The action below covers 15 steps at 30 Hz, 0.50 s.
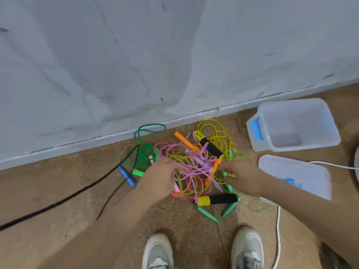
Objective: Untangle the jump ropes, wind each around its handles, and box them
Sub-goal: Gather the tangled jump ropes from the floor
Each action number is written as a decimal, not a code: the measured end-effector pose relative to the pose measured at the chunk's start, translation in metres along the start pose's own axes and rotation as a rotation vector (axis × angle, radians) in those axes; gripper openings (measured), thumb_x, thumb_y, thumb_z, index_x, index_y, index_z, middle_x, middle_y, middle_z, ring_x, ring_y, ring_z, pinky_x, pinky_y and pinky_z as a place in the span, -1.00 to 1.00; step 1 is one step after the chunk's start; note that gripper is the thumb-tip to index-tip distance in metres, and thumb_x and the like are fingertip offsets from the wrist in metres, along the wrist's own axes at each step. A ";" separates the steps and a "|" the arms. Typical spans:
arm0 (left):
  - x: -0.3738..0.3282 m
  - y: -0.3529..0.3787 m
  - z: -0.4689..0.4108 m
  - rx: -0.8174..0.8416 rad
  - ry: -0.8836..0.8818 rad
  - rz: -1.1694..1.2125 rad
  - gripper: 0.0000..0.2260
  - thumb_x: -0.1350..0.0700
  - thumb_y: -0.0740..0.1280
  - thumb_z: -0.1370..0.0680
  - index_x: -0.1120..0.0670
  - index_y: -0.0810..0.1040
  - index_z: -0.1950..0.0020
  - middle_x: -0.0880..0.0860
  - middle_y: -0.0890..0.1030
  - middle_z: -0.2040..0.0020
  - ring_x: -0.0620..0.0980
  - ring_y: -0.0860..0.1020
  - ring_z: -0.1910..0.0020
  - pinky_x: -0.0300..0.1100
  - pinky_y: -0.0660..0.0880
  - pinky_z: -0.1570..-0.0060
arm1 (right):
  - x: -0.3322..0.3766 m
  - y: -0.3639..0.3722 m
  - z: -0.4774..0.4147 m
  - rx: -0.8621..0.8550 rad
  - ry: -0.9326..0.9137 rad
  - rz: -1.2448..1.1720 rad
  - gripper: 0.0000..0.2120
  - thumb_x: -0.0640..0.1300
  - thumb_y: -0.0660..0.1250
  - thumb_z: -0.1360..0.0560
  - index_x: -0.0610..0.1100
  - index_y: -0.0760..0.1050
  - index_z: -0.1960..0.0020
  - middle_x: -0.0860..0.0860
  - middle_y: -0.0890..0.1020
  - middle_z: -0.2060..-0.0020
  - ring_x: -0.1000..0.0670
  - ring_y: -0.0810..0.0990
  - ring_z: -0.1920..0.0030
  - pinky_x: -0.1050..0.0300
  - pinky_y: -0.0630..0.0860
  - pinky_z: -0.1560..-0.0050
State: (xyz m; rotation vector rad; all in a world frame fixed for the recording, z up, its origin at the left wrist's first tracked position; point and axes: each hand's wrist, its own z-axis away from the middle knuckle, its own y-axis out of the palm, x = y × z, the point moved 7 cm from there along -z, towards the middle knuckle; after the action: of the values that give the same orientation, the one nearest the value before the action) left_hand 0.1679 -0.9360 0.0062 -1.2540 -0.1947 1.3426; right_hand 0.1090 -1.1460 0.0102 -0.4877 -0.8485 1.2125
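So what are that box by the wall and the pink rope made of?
The box looks like translucent plastic: smooth, frosted walls you can partly see through. The pink rope seems a braided cord, by its speckled, twisted texture; the fibre can't be told.

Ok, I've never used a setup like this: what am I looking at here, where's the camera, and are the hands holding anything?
No machine here: a person works with bare hands. The single picture comes from a camera worn on the head, looking down, so the shoes at the bottom are the person's own. On the floor lies a tangle of jump ropes with coloured handles. The left hand and right hand both reach into it; blur hides whether either grips anything. To the right stands an open clear box, and nearer, another clear plastic piece, a lid or a second box.
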 end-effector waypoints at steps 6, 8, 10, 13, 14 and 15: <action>0.038 0.076 -0.045 0.018 -0.019 -0.095 -0.73 0.13 0.32 -0.42 0.04 0.48 -0.12 0.07 0.45 -0.05 0.08 0.46 -0.08 -0.05 0.47 -0.02 | -0.011 0.060 -0.060 0.042 -0.106 -0.029 -0.41 -0.05 0.27 -0.55 0.03 0.16 -0.53 -0.03 0.48 -0.33 -0.09 0.47 -0.29 0.22 0.32 -0.04; 0.043 0.101 -0.046 0.135 -0.008 -0.183 -0.58 0.07 0.35 -0.41 0.05 0.34 -0.23 0.10 0.44 -0.08 0.14 0.49 -0.06 -0.01 0.49 0.03 | -0.006 0.083 -0.072 0.124 -0.119 -0.161 -0.25 0.00 0.30 -0.49 0.10 -0.01 -0.56 -0.11 0.50 -0.31 -0.16 0.53 -0.20 0.05 0.47 -0.12; 0.041 0.114 -0.045 0.203 0.007 -0.267 -0.53 0.10 0.36 -0.43 0.09 0.25 -0.27 0.16 0.51 -0.06 0.21 0.52 -0.05 0.00 0.48 0.07 | 0.001 0.108 -0.080 0.183 -0.157 -0.191 -0.16 0.09 0.31 -0.39 0.11 -0.05 -0.55 -0.15 0.54 -0.25 -0.18 0.57 -0.16 -0.13 0.52 -0.13; 0.033 0.103 -0.044 0.210 0.023 -0.324 -0.62 0.14 0.37 -0.42 0.04 0.38 -0.21 0.15 0.58 -0.06 0.21 0.53 -0.07 -0.03 0.47 0.08 | 0.019 0.125 -0.078 0.122 -0.205 -0.148 -0.38 0.07 0.32 -0.39 -0.04 0.26 -0.40 -0.11 0.53 -0.26 -0.13 0.54 -0.23 -0.04 0.50 -0.13; 0.029 0.093 -0.042 0.197 0.029 -0.333 -0.67 0.15 0.34 -0.43 0.04 0.42 -0.19 0.14 0.58 -0.06 0.20 0.54 -0.07 -0.03 0.48 0.09 | 0.023 0.126 -0.075 0.064 -0.228 -0.161 -0.49 0.06 0.30 -0.43 -0.05 0.36 -0.33 -0.12 0.50 -0.31 -0.09 0.51 -0.28 -0.01 0.50 -0.15; 0.024 0.083 -0.040 0.185 0.026 -0.314 -0.70 0.17 0.31 -0.45 0.05 0.45 -0.17 0.14 0.59 -0.07 0.19 0.54 -0.08 -0.05 0.48 0.09 | 0.027 0.122 -0.069 0.015 -0.237 -0.200 -0.61 0.07 0.27 -0.46 -0.03 0.48 -0.24 -0.15 0.48 -0.33 -0.02 0.53 -0.25 0.04 0.51 -0.11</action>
State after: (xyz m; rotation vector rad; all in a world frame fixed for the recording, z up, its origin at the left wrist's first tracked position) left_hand 0.1546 -0.9605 -0.0849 -1.0369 -0.2329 1.0482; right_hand 0.0917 -1.0753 -0.1132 -0.2429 -1.0631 1.1037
